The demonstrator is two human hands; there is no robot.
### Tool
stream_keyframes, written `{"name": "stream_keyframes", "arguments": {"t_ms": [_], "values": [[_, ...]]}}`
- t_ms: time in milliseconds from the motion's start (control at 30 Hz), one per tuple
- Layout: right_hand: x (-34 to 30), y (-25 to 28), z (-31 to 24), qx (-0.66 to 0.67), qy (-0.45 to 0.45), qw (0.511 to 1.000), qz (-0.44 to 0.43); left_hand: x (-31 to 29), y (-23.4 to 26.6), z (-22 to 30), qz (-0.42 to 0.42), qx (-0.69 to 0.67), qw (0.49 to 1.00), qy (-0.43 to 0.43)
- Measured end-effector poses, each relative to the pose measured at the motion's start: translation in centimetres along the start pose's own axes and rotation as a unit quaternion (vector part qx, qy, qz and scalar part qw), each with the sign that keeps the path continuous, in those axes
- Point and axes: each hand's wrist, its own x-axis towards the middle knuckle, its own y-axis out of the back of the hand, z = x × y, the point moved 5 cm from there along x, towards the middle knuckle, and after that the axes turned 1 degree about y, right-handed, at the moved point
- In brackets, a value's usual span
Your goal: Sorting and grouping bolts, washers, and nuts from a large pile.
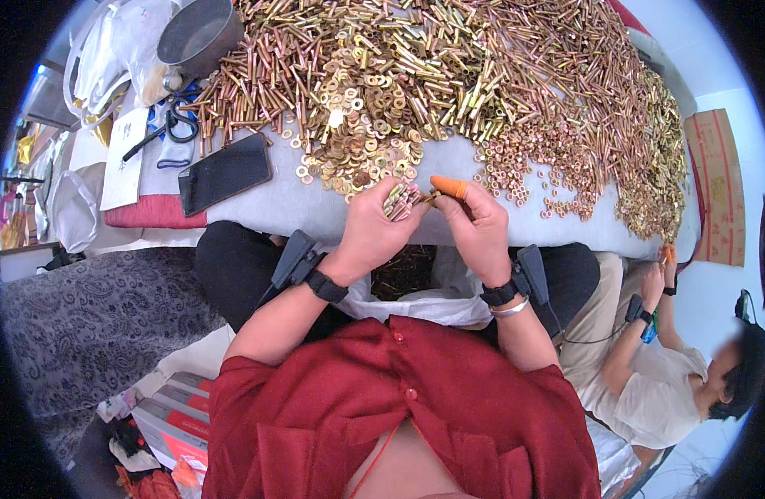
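Note:
My left hand (376, 223) is closed around a bunch of brass-coloured bolts (400, 200), their ends sticking out toward the table. My right hand (475, 218), with an orange rubber cot (449, 186) on one finger, pinches a single bolt (429, 198) right beside that bunch. Both hands hover at the near edge of the white table (316, 208). Just beyond them lies a heap of brass washers (361, 125), and behind it a large pile of bolts (515, 58). A white plastic bag (415, 291) with bolts inside sits open in my lap below the hands.
A black phone (225, 173) lies on the table at the left, with scissors (176, 123), paper and a metal bowl (198, 33) behind it. Small washers (524, 166) spread to the right. Another person (673, 374) sits at the right, a hand at the table's edge.

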Motion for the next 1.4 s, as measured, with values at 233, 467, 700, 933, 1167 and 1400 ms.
{"name": "stream_keyframes", "arguments": {"t_ms": [233,467,700,933,1167,1400], "values": [[-0.1,0.3,-0.2,0.014,0.016,0.999,0.041,0.1,-0.1,1.2,0.024,0.055,0.996,-0.065],[0.5,0.7,-1.0,-0.091,0.076,0.993,0.020,0.0,0.1,1.4,0.041,0.110,0.983,-0.139],[1.9,0.0,-2.0,-0.224,0.172,0.959,-0.027,0.2,0.2,1.8,0.047,0.086,0.983,-0.153],[2.3,-0.5,-1.4,-0.102,0.118,0.988,0.010,0.9,0.4,-0.3,0.053,-0.016,0.998,-0.002],[2.0,-0.4,-0.3,-0.033,0.060,0.997,0.019,1.0,0.3,0.1,0.047,0.044,0.997,-0.030],[1.5,-0.6,0.8,0.030,-0.036,0.999,0.024,0.9,0.2,-0.2,0.050,0.008,0.999,-0.001]]}}
